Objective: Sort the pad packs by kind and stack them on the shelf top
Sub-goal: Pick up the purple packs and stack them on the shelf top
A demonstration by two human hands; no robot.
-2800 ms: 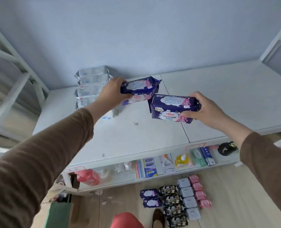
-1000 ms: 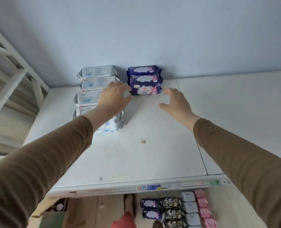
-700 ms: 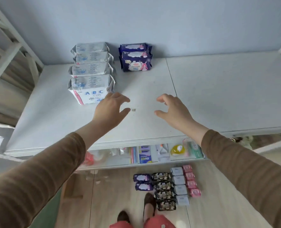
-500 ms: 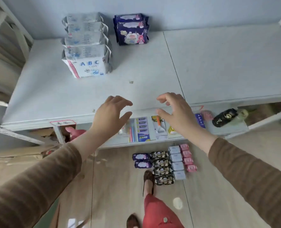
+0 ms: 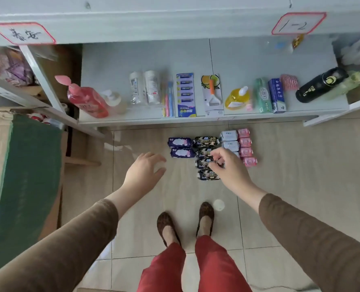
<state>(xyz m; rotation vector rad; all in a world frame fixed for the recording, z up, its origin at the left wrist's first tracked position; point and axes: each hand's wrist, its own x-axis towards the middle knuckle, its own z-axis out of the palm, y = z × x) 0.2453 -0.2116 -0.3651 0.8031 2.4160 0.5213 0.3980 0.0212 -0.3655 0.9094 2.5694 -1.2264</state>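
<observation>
Two purple pad packs (image 5: 180,147) lie one behind the other on the tiled floor (image 5: 291,165), at the left of a tidy block that also holds a column of black packs (image 5: 206,159), a column of pale grey packs (image 5: 229,141) and a column of pink packs (image 5: 245,147), all touching or just beside one another, close in front of the lower shelf (image 5: 248,57). The left hand (image 5: 144,172) hangs above the floor with fingers spread and relaxed, gripping nothing, near the purple pair. The right hand (image 5: 227,167) is above the black column with its fingers loosely curled, thumb and forefinger close together; it seems to hold nothing, though whether it touches a pack cannot be told. These packs look light and soft, wrapped in glossy film that is likely slippery, so each is probably best taken across its short sides with a gentle squeeze, or scooped as a pair. Open floor lies to the left of and in front of the block, near the person's shoes (image 5: 185,224). Lifting upward, the shelf's front edge (image 5: 196,121) and the labelled rail (image 5: 153,28) above it overhang the path, so the packs should come back toward the body before rising. The shelf top itself is out of view.
</observation>
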